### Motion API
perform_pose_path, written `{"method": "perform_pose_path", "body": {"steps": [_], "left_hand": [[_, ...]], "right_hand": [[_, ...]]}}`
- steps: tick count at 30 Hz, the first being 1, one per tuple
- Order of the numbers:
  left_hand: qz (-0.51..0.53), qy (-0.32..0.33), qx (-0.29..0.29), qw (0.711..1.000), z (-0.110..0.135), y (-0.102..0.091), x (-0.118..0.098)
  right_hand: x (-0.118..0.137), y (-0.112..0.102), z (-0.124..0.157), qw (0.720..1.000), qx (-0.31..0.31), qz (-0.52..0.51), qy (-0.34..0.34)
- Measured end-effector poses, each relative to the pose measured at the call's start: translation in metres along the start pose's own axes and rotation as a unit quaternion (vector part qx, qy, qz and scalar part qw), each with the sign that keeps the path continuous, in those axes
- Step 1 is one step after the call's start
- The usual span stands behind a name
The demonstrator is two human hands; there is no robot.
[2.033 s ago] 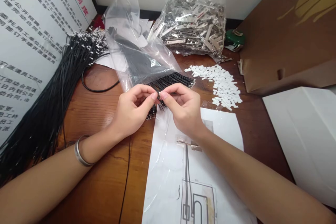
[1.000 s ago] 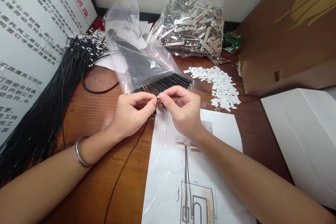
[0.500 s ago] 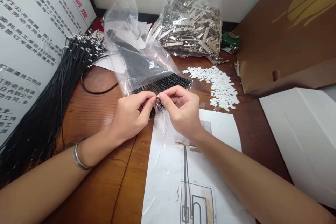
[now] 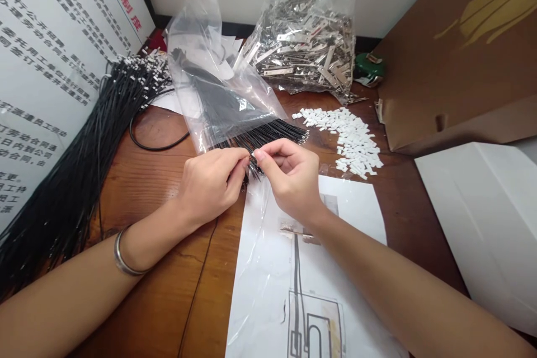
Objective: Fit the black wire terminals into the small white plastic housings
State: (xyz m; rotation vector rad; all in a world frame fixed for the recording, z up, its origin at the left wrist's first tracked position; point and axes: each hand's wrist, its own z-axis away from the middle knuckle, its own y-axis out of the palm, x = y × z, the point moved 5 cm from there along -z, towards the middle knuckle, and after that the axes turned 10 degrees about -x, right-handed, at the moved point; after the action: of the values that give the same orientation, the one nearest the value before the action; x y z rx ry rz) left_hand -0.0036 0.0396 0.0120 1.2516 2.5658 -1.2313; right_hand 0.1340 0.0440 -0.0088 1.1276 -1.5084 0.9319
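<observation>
Over the middle of the wooden table (image 4: 159,179) both hands are brought together fingertip to fingertip; the left hand (image 4: 212,182) is closed in a pinch, thumb and forefinger pressed on a thin black wire (image 4: 191,305) whose loose length is seen running down across the table between the forearms; the right hand (image 4: 289,176) is likewise pinched, thumb and forefinger closed on a tiny pale piece (image 4: 253,153) held at the wire's end, the other fingers curled in; whether piece and wire are already joined cannot be told, too small; a silver bangle (image 4: 121,257) is worn on the left wrist; just behind the hands a clear plastic bag (image 4: 218,84) of black wires is laid, their ends fanned out of its mouth toward the fingers; a white sheet with a drawn diagram (image 4: 310,302) is placed under the right forearm, partly covered by clear film; a heap of small white pieces (image 4: 352,134) is seen right of the hands, near but apart; a bag of silvery metal strips (image 4: 306,50) is set at the back; a big bundle of black cables (image 4: 84,162) is laid along the left, against a printed board (image 4: 46,67); a brown cardboard box (image 4: 461,56) and a white box (image 4: 486,218) are seen at the right.
</observation>
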Motion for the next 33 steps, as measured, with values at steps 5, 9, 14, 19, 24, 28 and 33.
{"method": "perform_pose_path", "body": {"steps": [5, 9, 14, 19, 24, 28, 33], "left_hand": [[0.012, 0.003, 0.001, 1.0, -0.0012, -0.0005, -0.0012], [0.018, 0.014, 0.004, 1.0, -0.0015, -0.0005, -0.0021], [0.015, 0.002, 0.019, 1.0, -0.0011, 0.0007, -0.0014], [0.026, -0.008, 0.022, 0.999, -0.001, 0.0003, -0.0015], [0.033, -0.005, 0.016, 0.999, -0.001, 0.0003, -0.0021], [0.033, -0.013, 0.016, 0.999, -0.0009, -0.0004, -0.0026], [0.082, -0.086, 0.023, 0.993, -0.003, -0.0002, 0.0002]], "right_hand": [[0.0, 0.0, -0.0003, 1.0, 0.007, 0.003, -0.002], [-0.0002, 0.0002, -0.0006, 1.0, 0.011, 0.004, -0.002], [-0.0008, 0.0008, -0.0005, 1.0, 0.014, 0.004, 0.005], [-0.0001, 0.0012, -0.0005, 1.0, 0.014, 0.007, 0.001], [-0.0002, 0.0011, -0.0001, 1.0, 0.023, 0.014, 0.0], [-0.0011, 0.0012, 0.0003, 0.999, 0.027, 0.017, 0.001], [-0.001, 0.0007, -0.0001, 1.0, 0.003, -0.005, -0.001]]}}
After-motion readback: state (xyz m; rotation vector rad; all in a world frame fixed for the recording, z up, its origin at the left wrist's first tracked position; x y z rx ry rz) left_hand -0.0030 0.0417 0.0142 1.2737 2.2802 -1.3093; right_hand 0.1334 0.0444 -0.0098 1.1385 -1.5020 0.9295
